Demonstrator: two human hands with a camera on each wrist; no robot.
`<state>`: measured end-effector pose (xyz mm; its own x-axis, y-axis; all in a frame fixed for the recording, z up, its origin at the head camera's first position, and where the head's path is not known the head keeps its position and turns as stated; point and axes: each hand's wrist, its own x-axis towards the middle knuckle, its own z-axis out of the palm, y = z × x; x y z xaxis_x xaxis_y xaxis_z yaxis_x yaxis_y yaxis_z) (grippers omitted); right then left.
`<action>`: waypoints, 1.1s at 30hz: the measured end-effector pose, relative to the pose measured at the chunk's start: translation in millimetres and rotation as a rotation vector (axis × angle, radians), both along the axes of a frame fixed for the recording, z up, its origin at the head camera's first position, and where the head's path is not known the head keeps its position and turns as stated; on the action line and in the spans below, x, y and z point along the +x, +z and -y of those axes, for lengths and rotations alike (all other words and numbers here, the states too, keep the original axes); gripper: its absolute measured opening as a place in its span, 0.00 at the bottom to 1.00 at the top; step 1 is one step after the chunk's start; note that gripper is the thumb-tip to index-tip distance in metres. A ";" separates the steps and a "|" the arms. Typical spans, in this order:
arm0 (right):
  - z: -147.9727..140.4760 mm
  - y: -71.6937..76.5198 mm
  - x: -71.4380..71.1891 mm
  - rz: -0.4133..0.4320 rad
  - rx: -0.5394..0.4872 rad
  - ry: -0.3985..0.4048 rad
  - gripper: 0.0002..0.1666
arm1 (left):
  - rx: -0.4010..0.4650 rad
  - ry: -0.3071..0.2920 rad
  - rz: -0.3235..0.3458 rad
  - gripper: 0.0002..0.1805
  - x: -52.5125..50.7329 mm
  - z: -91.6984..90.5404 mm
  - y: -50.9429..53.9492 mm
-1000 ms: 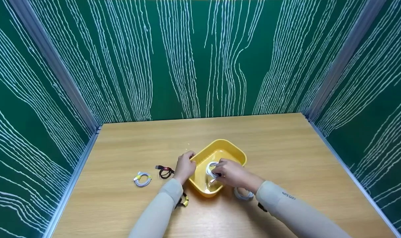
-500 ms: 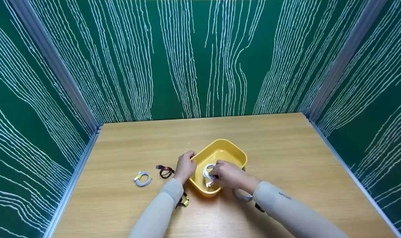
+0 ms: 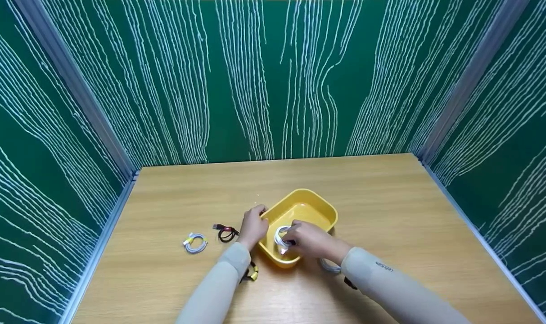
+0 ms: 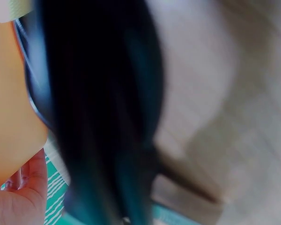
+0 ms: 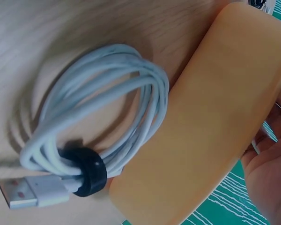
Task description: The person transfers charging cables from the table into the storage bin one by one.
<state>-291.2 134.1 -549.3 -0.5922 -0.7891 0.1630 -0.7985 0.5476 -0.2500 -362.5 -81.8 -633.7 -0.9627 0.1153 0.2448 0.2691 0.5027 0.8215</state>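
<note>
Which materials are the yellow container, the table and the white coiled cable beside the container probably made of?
Yellow container: probably moulded plastic, glossy inside, given bright reflections.
Table: wood or wood-look laminate, satin; the grain fits either.
White coiled cable: likely a smooth, rubbery plastic jacket, no weave visible; its plug has a shiny, metal-looking end.

The wooden table (image 3: 367,198) is light brown, with soft streaks and a shiny patch near the front. Behind it is a green back wall (image 3: 273,45) with lots of wavy white lines going up and down. The left wall (image 3: 38,135) and right wall (image 3: 516,157) are green with wavy white lines too. A grey left post (image 3: 77,90) and right post (image 3: 462,90) fill the back corners, and a pale left strip (image 3: 99,252) runs along the table's side
</note>
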 end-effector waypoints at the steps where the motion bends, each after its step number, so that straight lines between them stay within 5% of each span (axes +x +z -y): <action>1: 0.7 -0.4 -0.1 0.002 0.002 0.000 0.06 | -0.002 -0.002 -0.014 0.12 1.9 0.0 2.2; 4: 3.2 -1.3 -0.6 0.013 0.015 -0.010 0.07 | -0.018 0.011 -0.028 0.12 5.1 -1.0 6.1; 12: 8.6 -3.5 -2.9 0.092 0.032 -0.042 0.10 | -0.063 0.032 0.007 0.13 -11.7 -0.5 -16.5; 21: 12.5 -2.4 -8.3 0.229 0.039 -0.020 0.08 | -0.031 0.024 0.023 0.14 -2.9 -0.8 -4.5; 25: 13.4 -3.7 -12.1 0.302 0.010 -0.001 0.07 | -0.054 0.030 0.017 0.14 -11.1 0.1 -16.9; 33: 13.9 -4.9 -15.4 0.393 -0.015 0.000 0.07 | -0.077 0.029 0.009 0.15 -13.1 0.5 -20.0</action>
